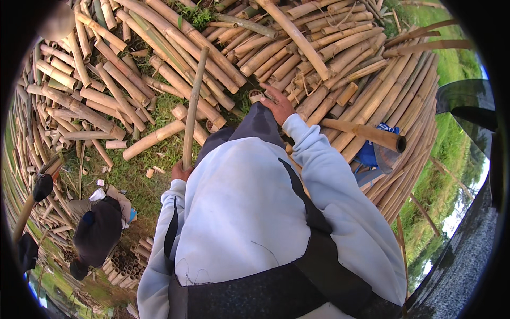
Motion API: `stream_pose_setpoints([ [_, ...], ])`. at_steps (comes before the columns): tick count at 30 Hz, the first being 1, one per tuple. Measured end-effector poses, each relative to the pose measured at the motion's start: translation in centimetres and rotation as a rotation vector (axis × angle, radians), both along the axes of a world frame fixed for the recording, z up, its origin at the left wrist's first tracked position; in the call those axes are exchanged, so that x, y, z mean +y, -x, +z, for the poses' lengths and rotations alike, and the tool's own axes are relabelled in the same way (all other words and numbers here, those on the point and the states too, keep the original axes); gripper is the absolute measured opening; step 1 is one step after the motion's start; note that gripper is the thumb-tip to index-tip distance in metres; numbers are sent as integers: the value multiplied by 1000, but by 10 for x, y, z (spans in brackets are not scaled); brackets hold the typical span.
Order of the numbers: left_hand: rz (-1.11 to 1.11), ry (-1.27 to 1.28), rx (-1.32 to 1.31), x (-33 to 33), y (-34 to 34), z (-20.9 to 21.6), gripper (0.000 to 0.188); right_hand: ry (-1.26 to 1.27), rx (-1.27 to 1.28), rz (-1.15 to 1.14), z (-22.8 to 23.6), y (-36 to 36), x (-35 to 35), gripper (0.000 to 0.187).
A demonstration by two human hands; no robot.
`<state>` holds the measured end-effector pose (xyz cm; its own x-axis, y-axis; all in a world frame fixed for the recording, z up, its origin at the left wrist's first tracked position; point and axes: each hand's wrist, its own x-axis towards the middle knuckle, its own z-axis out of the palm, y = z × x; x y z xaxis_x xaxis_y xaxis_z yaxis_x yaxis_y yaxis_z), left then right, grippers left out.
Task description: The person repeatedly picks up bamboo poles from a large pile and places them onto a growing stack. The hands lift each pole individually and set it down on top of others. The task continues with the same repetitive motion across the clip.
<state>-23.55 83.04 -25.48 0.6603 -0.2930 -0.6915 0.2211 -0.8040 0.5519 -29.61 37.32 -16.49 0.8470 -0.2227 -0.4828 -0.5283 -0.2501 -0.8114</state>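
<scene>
Two hands are at work over a wide spread of cut bamboo. The left hand (179, 171) is closed around the lower end of a long thin bamboo pole (192, 109), fingers wrapped on it, though the light grey sleeve (175, 196) hides most of the hand. That pole stands nearly upright in the view, running from the hand up past a patch of grass (159, 154) to the heap of bamboo lengths (340, 69) beyond. The right hand (277, 103) reaches forward and rests palm down on the heap, fingers slightly spread and lying against the stalks (whether they grip any single piece I cannot tell). Just beside it sits a short hollow bamboo stub (256, 95), its open end facing up. A thicker bamboo pole (366, 133) juts out near the right forearm, its dark hollow end pointing right, with a blue cloth (372, 151) beneath it. Lower left, another person in dark clothing (98, 234) crouches on the grass near a bundle of short bamboo tubes (125, 260) set on end.
</scene>
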Motion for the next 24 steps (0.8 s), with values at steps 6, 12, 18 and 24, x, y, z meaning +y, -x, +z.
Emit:
stream_pose_setpoints([
  [6,-139,-152,-74,-2,-21,18,45,748,1069,-256,-87,95,-58,79],
  [12,-121,-182,-34,14,-26,26,45,513,433,-494,-39,77,-100,66],
  [18,-121,-69,-133,-13,-24,6,36,-83,441,-739,-110,134,16,98],
  [24,-142,-47,-103,-11,-17,-58,47,-463,713,-693,-129,154,-2,110],
])
